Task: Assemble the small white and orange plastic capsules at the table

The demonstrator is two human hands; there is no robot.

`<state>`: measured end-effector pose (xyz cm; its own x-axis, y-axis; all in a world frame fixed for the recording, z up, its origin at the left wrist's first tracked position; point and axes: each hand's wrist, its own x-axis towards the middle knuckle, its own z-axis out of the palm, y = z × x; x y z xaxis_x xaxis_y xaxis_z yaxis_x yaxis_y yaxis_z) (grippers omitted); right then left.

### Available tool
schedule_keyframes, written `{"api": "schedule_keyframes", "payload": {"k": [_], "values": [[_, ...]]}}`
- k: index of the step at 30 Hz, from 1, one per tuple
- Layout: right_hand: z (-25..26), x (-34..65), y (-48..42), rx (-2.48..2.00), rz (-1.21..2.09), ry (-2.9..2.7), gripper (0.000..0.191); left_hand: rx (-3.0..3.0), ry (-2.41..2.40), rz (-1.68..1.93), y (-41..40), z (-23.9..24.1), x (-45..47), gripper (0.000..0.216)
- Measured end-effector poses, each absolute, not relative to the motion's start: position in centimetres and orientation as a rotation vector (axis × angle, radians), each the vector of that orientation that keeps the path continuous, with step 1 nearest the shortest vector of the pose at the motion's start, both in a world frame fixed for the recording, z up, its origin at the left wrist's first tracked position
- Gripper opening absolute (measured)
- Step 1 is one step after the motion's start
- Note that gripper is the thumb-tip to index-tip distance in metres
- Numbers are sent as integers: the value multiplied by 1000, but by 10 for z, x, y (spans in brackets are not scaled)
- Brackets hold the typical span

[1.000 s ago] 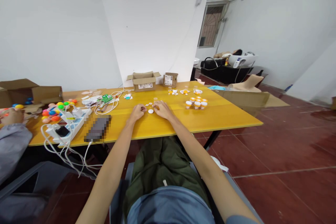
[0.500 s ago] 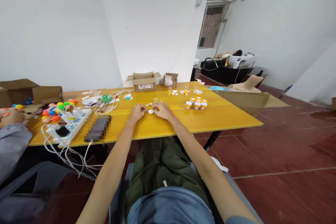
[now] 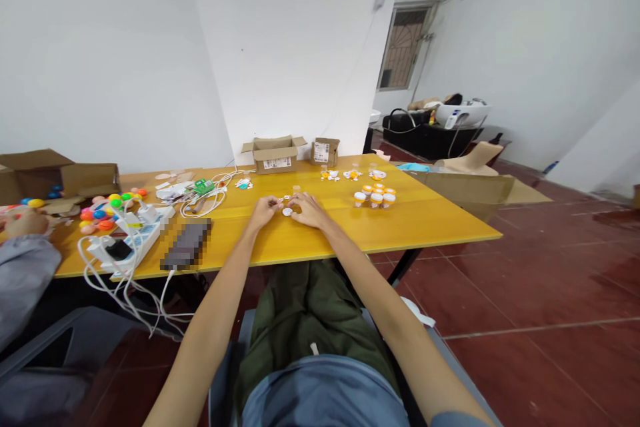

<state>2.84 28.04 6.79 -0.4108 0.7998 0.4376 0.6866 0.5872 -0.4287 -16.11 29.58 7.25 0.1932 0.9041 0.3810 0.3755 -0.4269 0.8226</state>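
A small white round piece point(image 3: 287, 211) lies on the yellow table between my hands. My left hand point(image 3: 265, 211) is to its left, thumb and fingers pinched together; whatever is between them is too small to make out. To the right, my right hand point(image 3: 307, 209) rests low over the table with fingers bent and thumb apart, its tips near the round piece. Just beyond the fingertips are small white flat parts point(image 3: 287, 197), partly hidden by my hands. A clear little cup point(image 3: 297, 189) stands behind them.
Several white-and-orange capped cups point(image 3: 375, 196) stand grouped at right. Small orange and white parts point(image 3: 330, 175) lie behind them. Cardboard boxes point(image 3: 277, 155) stand against the wall. Leftward are a phone point(image 3: 187, 245), a power strip point(image 3: 145, 240), cables, coloured balls point(image 3: 103, 213) and another person's hand point(image 3: 27, 221).
My left hand has shifted slightly up and right, toward the small white parts. The fingers of my right hand have drawn in a little to the left. The round piece stays in place.
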Motion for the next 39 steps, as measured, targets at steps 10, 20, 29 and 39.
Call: {"api": "schedule_keyframes", "payload": {"k": [10,20,29,39], "values": [[57,28,289,-1117,211,-2218,18,1989,1207,1045,297,72,-162,15],[60,29,288,-1097,249,-2235,18,2128,1300,992,303,65,-165,17],[61,30,288,-1092,261,-2230,17,2146,1308,970,297,69,-160,14],[65,30,284,-1092,282,-2237,15,2155,1283,1009,293,72,-158,13]]}}
